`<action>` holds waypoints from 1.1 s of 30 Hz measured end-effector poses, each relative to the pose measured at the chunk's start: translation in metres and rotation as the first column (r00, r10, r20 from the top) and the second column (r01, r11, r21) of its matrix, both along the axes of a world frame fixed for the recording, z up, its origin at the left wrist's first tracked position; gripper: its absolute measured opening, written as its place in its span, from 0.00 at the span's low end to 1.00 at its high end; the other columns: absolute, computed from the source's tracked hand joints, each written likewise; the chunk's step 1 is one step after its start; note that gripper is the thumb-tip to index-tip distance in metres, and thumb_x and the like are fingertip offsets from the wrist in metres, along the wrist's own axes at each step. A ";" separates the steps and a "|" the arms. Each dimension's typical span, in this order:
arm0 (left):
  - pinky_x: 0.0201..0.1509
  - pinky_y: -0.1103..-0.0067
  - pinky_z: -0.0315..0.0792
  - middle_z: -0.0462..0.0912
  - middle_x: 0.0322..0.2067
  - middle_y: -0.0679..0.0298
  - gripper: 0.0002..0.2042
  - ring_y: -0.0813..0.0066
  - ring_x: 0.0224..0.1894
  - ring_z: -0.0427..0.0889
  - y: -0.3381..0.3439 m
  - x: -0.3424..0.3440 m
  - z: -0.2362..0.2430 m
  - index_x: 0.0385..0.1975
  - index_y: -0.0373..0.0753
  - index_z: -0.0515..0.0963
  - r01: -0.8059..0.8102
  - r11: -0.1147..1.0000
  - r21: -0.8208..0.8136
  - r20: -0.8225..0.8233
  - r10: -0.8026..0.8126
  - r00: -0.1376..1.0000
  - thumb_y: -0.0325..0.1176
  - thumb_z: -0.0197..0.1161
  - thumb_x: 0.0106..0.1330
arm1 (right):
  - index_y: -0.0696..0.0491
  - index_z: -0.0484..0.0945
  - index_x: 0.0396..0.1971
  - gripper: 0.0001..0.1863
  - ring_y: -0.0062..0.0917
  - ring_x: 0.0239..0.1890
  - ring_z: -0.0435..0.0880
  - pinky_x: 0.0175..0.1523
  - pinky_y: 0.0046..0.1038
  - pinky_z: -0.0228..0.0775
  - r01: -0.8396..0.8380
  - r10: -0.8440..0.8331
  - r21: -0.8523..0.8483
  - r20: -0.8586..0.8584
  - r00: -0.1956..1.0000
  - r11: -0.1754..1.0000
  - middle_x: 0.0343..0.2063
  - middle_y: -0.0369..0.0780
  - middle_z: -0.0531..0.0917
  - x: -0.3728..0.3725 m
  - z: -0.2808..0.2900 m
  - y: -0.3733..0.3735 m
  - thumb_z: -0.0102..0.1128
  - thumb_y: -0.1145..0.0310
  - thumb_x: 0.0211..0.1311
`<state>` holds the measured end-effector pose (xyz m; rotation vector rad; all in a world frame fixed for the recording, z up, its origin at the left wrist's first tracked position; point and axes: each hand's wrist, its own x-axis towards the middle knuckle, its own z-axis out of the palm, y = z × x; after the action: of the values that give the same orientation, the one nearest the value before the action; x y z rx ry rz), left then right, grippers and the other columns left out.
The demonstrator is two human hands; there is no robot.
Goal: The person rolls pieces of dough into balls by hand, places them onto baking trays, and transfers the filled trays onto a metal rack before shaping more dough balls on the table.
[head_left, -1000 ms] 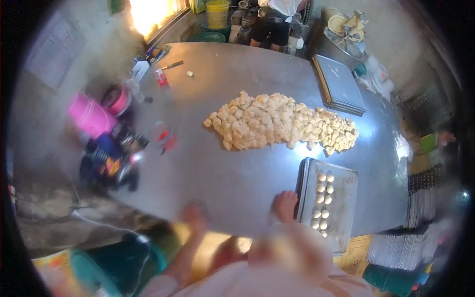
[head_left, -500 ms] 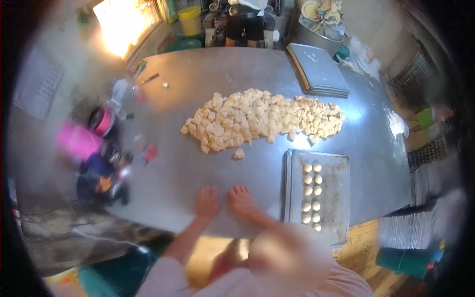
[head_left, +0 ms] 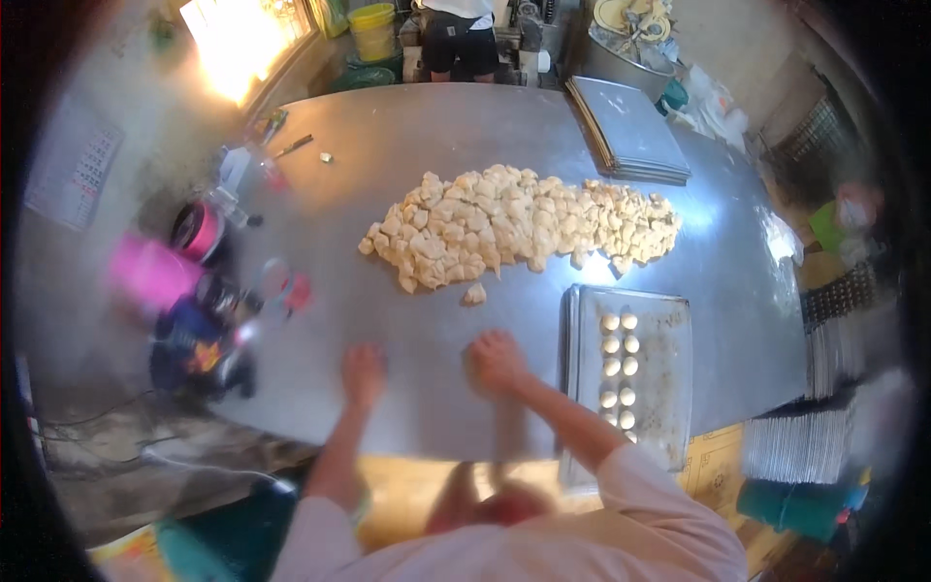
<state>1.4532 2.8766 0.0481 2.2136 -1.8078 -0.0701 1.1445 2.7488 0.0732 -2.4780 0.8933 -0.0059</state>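
Observation:
My left hand (head_left: 364, 372) rests on the metal table, cupped with its fingers drawn together and slightly blurred. Farther right, my right hand (head_left: 497, 363) curls down against the tabletop, closed. Whatever lies under either palm is hidden. Beyond my hands spreads a long heap of cut dough pieces (head_left: 485, 225). One loose dough piece (head_left: 474, 294) sits apart, just ahead of my right hand. Beside my right forearm is a stack of baking trays (head_left: 664, 373); its top tray carries two columns of round dough balls (head_left: 610, 344), partly covered by my arm at the near end.
Another stack of flat trays (head_left: 635, 131) lies at the far right of the table (head_left: 320, 233). A knife (head_left: 294, 145) and a small scrap (head_left: 327, 157) are at the far left. Pink containers (head_left: 153, 272) crowd the left edge. Someone in dark shorts (head_left: 460, 44) stands beyond the table.
My hands have moved apart: the left went left and slightly away from me, the right went right and farther forward. The view has shifted slightly. The dough heap looks unchanged.

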 end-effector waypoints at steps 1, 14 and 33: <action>0.56 0.56 0.70 0.81 0.42 0.49 0.07 0.45 0.46 0.79 -0.002 0.009 0.009 0.44 0.36 0.76 -0.016 0.999 -0.037 -0.015 0.016 1.000 0.29 0.56 0.72 | 0.52 0.79 0.40 0.10 0.43 0.46 0.77 0.52 0.47 0.67 0.125 -0.115 -0.120 0.085 0.990 0.985 0.39 0.46 0.78 -0.028 -0.002 -0.001 0.58 0.66 0.61; 0.52 0.55 0.73 0.82 0.46 0.51 0.11 0.47 0.48 0.79 0.016 0.011 0.003 0.48 0.36 0.78 -0.082 0.996 0.038 -0.092 0.085 0.992 0.32 0.58 0.70 | 0.53 0.78 0.42 0.11 0.42 0.49 0.78 0.56 0.43 0.69 0.191 -0.171 -0.159 0.128 0.977 0.969 0.43 0.46 0.79 -0.031 -0.012 0.016 0.56 0.64 0.63; 0.49 0.66 0.78 0.80 0.48 0.54 0.16 0.55 0.46 0.82 -0.018 -0.075 0.059 0.47 0.40 0.84 -0.056 0.997 -0.057 -0.446 0.025 0.895 0.26 0.70 0.57 | 0.51 0.84 0.40 0.08 0.37 0.49 0.84 0.55 0.38 0.77 0.266 -0.424 0.347 0.542 0.726 0.899 0.45 0.42 0.84 -0.070 0.032 0.040 0.64 0.74 0.60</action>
<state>1.3781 2.8591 0.1067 1.9802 -1.4856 -0.4615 1.0742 2.7892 0.1053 -1.8440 0.9722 -0.7407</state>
